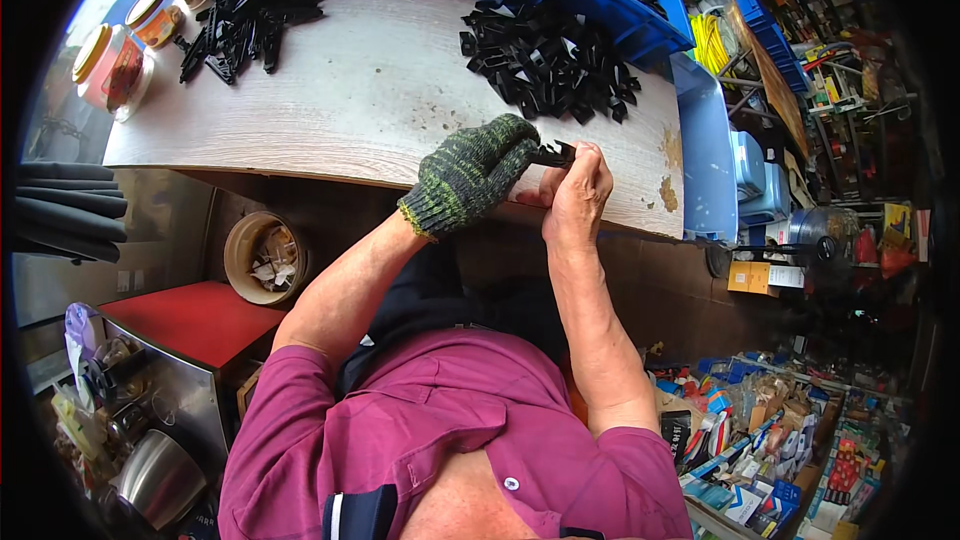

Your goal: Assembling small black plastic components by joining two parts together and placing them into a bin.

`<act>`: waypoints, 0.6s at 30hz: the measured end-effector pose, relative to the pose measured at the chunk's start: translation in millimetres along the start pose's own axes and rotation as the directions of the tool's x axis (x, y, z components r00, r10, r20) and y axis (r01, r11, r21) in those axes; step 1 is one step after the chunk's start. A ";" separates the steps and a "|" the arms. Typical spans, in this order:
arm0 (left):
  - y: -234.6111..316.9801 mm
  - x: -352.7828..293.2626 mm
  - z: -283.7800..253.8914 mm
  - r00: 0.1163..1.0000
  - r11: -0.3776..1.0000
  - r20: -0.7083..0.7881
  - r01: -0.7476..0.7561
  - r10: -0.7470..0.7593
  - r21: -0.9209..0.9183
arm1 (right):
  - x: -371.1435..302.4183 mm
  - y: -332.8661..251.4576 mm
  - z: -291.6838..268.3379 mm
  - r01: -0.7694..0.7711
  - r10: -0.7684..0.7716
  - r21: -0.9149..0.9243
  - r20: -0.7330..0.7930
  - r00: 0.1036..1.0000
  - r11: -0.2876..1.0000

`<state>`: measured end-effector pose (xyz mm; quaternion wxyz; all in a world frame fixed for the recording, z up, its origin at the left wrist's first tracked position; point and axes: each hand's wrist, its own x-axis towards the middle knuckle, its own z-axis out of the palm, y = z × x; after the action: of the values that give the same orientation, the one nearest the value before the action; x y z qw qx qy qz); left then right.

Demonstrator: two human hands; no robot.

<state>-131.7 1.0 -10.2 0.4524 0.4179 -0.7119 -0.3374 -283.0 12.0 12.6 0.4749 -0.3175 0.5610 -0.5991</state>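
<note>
A small black plastic piece (553, 153) is between my two hands, just over the table's front edge. My left hand (472, 172), in a dark green knitted glove, is closed on one end of it. My bare right hand (582, 190) pinches the other end between thumb and fingers; the grip partly hides the piece. Beyond my hands lies a heap of short black plastic pieces (550, 65) on the pale wood-grain table (370, 70). At the far left of the table is a pile of longer black plastic parts (255, 20).
Blue crates (610, 15) stand along the far side, one full of black pieces. Lidded jars (110, 70) sit at the table's left end. A light blue bin (708, 150) adjoins the right edge. Below left are a bucket (268, 258) with scraps and a red-topped cabinet (190, 318).
</note>
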 end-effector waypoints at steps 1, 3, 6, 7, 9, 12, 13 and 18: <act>-0.7 -0.3 3.4 0.999 1.000 -0.047 -0.006 0.008 0.027 | -0.8 1.1 0.1 0.021 -0.021 -0.002 -0.004 1.000 1.000; -0.2 1.0 9.6 0.998 0.997 -0.039 0.045 -0.047 -0.056 | 0.6 3.7 -2.5 0.044 -0.044 -0.006 -0.011 0.999 0.999; 10.2 -1.3 25.2 0.995 0.986 -0.084 0.046 -0.060 -0.159 | 3.3 11.2 -12.9 0.264 -0.252 -0.247 0.076 0.965 0.932; 13.8 -1.1 33.3 0.989 0.984 -0.148 -0.006 -0.021 -0.178 | 2.7 12.6 -15.6 0.346 -0.320 -0.355 0.131 0.938 0.869; 17.3 -3.2 50.4 0.969 0.990 -0.246 -0.005 -0.031 -0.141 | -0.4 10.0 -10.0 0.553 -0.546 -0.491 0.175 0.820 0.673; 19.5 -2.0 51.2 0.976 0.992 -0.202 0.068 -0.088 -0.103 | -4.2 0.5 -11.7 0.297 -0.285 -0.251 0.084 0.955 0.921; 20.2 -2.1 48.3 0.976 0.993 -0.202 0.062 -0.083 -0.105 | -3.1 0.5 -13.4 0.302 -0.290 -0.252 0.083 0.953 0.919; 22.1 -17.9 22.0 0.984 0.939 -0.094 0.117 -0.154 -0.323 | 11.4 -16.3 -18.2 0.051 -0.050 -0.115 0.014 0.999 0.992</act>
<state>-154.2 28.7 -5.7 0.5303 0.4075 -0.5902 -0.4521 -307.0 6.9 23.7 0.4436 -0.3620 0.5837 -0.5758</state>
